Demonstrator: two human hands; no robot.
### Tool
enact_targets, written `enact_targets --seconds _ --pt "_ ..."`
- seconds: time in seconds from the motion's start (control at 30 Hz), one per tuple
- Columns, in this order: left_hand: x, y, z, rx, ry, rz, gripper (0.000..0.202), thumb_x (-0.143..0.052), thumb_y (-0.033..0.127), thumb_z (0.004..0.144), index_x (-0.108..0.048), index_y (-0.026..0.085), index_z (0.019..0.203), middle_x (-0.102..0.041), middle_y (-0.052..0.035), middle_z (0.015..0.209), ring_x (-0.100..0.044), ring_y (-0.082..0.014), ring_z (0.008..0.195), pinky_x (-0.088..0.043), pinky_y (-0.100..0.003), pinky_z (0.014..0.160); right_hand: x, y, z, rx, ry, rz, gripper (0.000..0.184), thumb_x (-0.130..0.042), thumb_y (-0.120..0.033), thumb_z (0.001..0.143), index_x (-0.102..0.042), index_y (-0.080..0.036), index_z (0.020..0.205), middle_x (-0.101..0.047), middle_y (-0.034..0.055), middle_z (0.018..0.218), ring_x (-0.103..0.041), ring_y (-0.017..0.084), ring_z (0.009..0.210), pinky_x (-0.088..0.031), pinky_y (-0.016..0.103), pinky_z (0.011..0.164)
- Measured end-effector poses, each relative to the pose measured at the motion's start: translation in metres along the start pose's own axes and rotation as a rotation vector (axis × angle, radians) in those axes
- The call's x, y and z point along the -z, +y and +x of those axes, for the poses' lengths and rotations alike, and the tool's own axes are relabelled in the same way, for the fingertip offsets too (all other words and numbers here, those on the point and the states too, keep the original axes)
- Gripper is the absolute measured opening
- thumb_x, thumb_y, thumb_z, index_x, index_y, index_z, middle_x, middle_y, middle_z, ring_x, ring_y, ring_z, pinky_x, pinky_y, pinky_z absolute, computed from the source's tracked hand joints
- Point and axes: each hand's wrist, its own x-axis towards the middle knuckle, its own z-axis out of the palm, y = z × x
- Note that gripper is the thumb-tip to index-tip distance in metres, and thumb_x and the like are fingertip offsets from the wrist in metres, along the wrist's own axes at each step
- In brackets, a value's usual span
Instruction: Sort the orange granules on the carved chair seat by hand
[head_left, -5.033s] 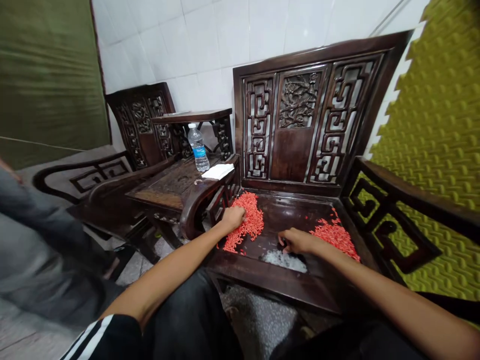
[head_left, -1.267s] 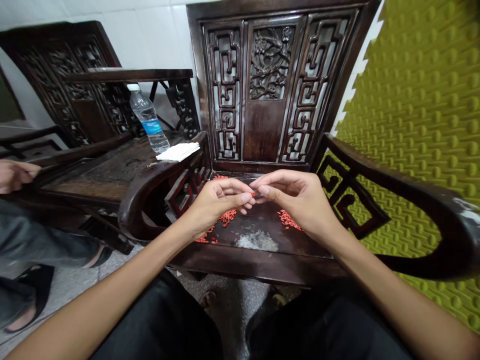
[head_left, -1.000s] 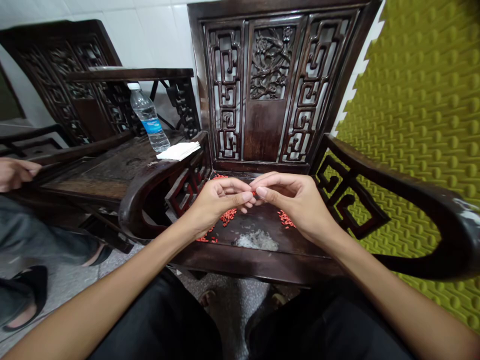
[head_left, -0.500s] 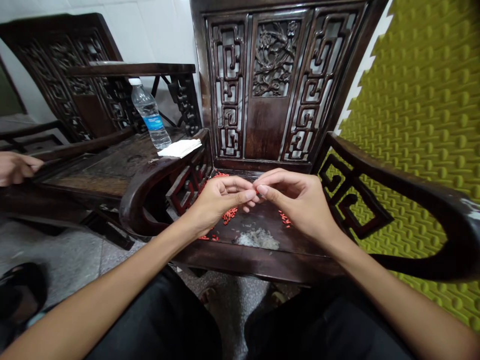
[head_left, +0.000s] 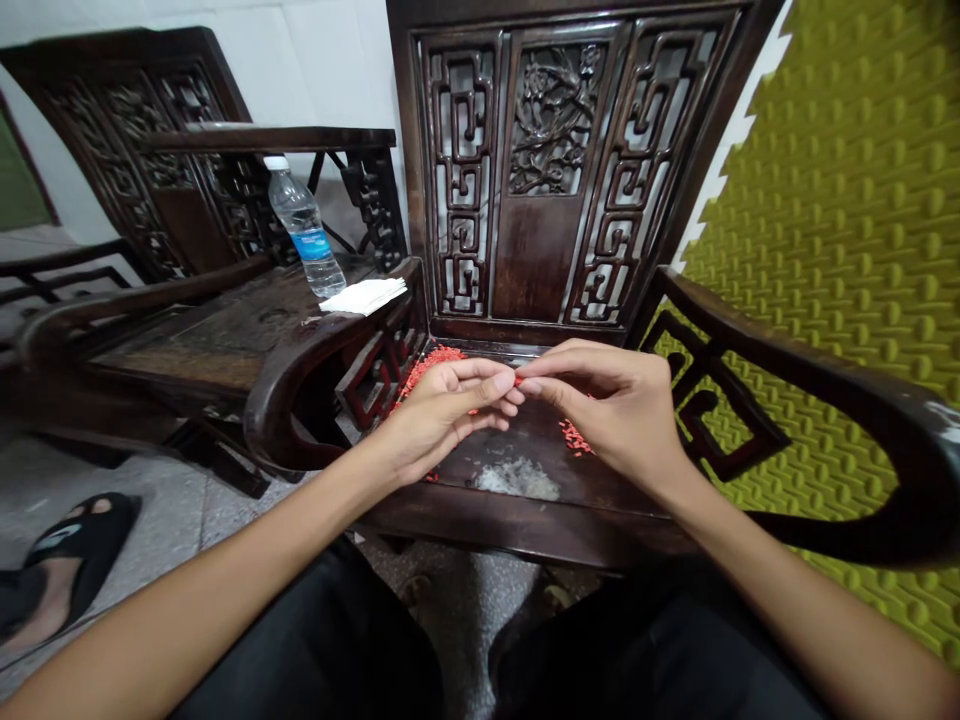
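Red speck (head_left: 517,381) sits at the meeting point of both hands, held up above the dark wooden chair seat (head_left: 525,425), well clear of the wood. Right hand (head_left: 607,410) has its thumb and forefinger closed on the speck in a tight pinch. Left hand (head_left: 442,425) curls in with its fingertips (head_left: 499,393) touching or just beside the speck (at this size I can't tell whether they share the hold). The two hands are together, not clamped on anything larger.

The work in hand looks like fine fingertip handling of a single piece. Any next move calls for a light, steady pinch, since a piece this small could easily slip. The speck's long axis seems to run roughly sideways between the hands, though its ends are too small and too hidden to say which way it points.

Below the hands lie a scatter of red granules (head_left: 574,438) by the right wrist, a denser patch of red granules (head_left: 433,364) beyond the left hand, and a small heap of white granules (head_left: 517,481) nearer the seat's front edge.
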Motion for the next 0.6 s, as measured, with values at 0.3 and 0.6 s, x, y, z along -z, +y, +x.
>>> enact_targets --seconds 0.3,0.6 --pt "-0.0004 0.0015 -0.0024 0.022 0.025 -0.047 0.022 -0.086 0.03 0.083 -0.076 0.012 0.091 -0.075 -0.004 0.085 -0.067 -0.0098 0.075 -0.055 -0.022 0.072 0.0045 0.0009 0.0029 0.103 -0.067 -0.08 0.019 -0.075 -0.014 0.089 -0.084 -0.027 0.099 -0.082 0.0026 0.093 -0.075 0.017 0.082 -0.062 0.031 0.075" --pt "0.0003 0.0004 -0.0026 0.012 0.021 -0.015 0.023 -0.085 0.033 0.083 -0.078 0.013 0.092 -0.075 -0.0044 0.088 -0.067 -0.0104 0.078 -0.054 -0.024 0.075 0.0022 0.003 -0.0005 -0.037 -0.001 -0.056 0.009 -0.079 -0.023 0.088 -0.082 -0.022 0.096 -0.081 0.0044 0.092 -0.076 0.019 0.081 -0.065 0.032 0.074"
